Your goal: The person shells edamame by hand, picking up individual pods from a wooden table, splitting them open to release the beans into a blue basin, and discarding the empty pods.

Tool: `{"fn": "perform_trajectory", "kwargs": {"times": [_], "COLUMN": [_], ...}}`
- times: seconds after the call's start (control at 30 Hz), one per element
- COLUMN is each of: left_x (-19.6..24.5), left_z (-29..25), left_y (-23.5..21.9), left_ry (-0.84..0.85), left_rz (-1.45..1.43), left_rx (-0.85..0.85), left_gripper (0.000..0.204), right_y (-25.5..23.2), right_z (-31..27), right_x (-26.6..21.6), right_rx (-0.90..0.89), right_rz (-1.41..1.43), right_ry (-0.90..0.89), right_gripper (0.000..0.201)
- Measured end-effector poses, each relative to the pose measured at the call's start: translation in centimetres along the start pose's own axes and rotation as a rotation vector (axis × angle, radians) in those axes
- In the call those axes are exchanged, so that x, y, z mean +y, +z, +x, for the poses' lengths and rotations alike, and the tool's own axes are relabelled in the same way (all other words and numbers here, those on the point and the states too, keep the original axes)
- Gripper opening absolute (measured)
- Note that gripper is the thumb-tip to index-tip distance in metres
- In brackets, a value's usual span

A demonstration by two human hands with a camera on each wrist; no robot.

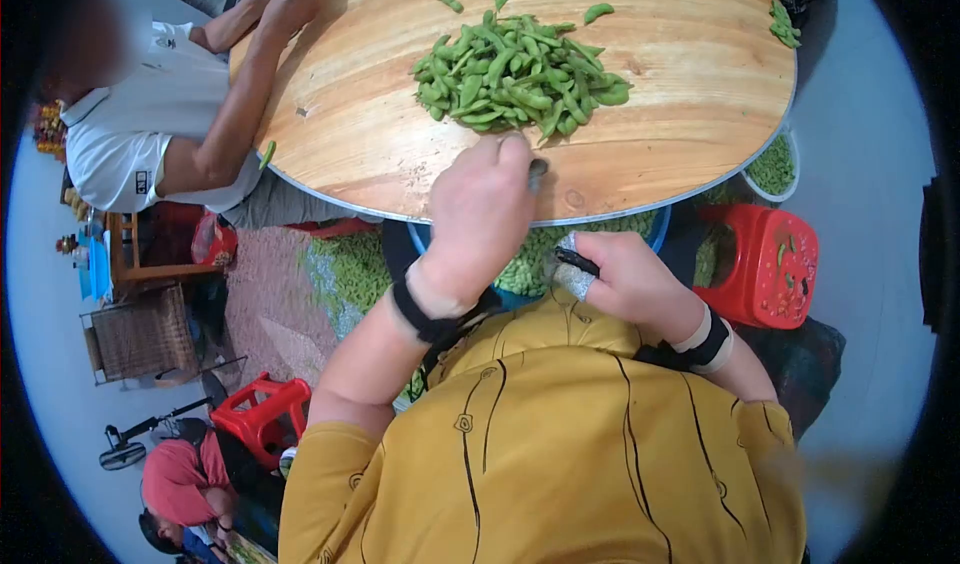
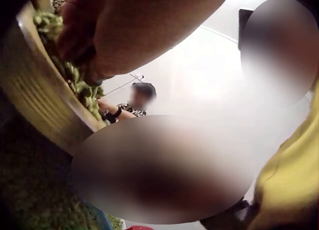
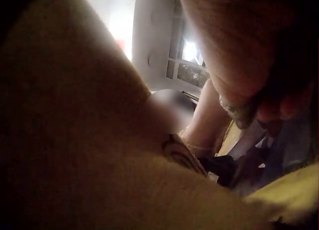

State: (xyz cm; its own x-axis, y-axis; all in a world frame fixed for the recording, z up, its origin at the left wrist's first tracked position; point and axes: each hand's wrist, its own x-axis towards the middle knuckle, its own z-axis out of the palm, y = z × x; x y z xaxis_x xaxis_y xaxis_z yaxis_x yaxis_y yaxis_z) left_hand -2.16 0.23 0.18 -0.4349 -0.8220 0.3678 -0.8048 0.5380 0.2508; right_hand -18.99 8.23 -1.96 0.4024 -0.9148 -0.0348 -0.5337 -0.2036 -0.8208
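A heap of green soybean pods [image 1: 515, 69] lies on the round wooden table [image 1: 350, 134]. My left hand [image 1: 485, 204] reaches over the near table edge, its fingers bent down right at the front of the heap. A small dark grey piece [image 1: 538, 172] shows beside its thumb side; the fingertips are hidden under the hand, and I cannot tell what they hold. In front of the yellow shirt, my right hand [image 1: 640, 274] pinches a small black slim tool [image 1: 575, 259] between thumb and forefinger. Silvery tape [image 1: 573, 282] wraps those digits.
Below the table edge sits a blue-rimmed basin [image 1: 660, 226] of shelled beans. A red stool [image 1: 780, 269] and a white bucket [image 1: 775, 169] of green beans stand right. A person in white [image 1: 160, 114] sits left; another in red [image 1: 185, 479] is lower left.
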Motion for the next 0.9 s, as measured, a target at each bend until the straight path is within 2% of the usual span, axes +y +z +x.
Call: {"fn": "perform_trajectory", "kwargs": {"times": [0.1,0.17,0.23,0.3,0.37,0.43,0.5,0.57,0.63,0.77,0.83,0.9], "left_x": [0.3,0.4,0.8,1.1,1.5,2.0,2.3,2.0,1.9,2.0,2.1,2.2], "left_z": [2.1,2.3,1.4,0.3,-0.8,-1.6,-2.5,-3.0,-3.2,-3.3,-3.3,-3.1], "left_y": [2.8,3.4,2.4,1.2,0.5,0.1,-0.4,-0.4,-0.6,-0.7,-0.6,-0.8], "left_ry": [0.026,0.039,0.090,0.135,0.173,0.163,0.171,0.147,0.122,0.119,0.127,0.133], "left_rz": [0.017,0.045,0.042,0.020,0.000,0.010,0.012,-0.045,-0.064,-0.083,-0.086,-0.087], "left_rx": [0.033,0.023,0.076,0.056,0.040,-0.011,-0.026,-0.035,-0.062,-0.099,-0.100,-0.097], "left_gripper": [0.016,0.017,0.011,0.011,0.011,0.029,0.034,0.033,0.032,0.031,0.030,0.029], "right_y": [-0.8,-1.4,-1.8,-2.4,-3.2,-3.5,-4.2,-4.3,-4.2,-3.2,-3.2,-3.3], "right_z": [-1.0,-1.5,-1.7,-1.5,-0.3,1.0,2.0,2.2,1.9,1.7,1.5,1.3], "right_x": [0.1,0.0,-0.2,-0.6,-1.0,-0.2,-0.2,0.2,0.3,0.3,0.3,0.4], "right_rx": [0.039,0.086,0.140,0.185,0.282,0.333,0.288,0.255,0.135,0.179,0.161,0.168], "right_rz": [-0.039,0.076,0.165,0.258,0.719,0.768,0.905,0.871,0.795,0.810,0.662,0.676], "right_ry": [0.036,0.072,0.113,0.156,0.452,0.415,0.437,0.437,0.421,0.430,0.448,0.421], "right_gripper": [0.019,0.021,0.019,0.019,0.016,0.012,0.010,0.008,0.007,0.007,0.008,0.009]}}
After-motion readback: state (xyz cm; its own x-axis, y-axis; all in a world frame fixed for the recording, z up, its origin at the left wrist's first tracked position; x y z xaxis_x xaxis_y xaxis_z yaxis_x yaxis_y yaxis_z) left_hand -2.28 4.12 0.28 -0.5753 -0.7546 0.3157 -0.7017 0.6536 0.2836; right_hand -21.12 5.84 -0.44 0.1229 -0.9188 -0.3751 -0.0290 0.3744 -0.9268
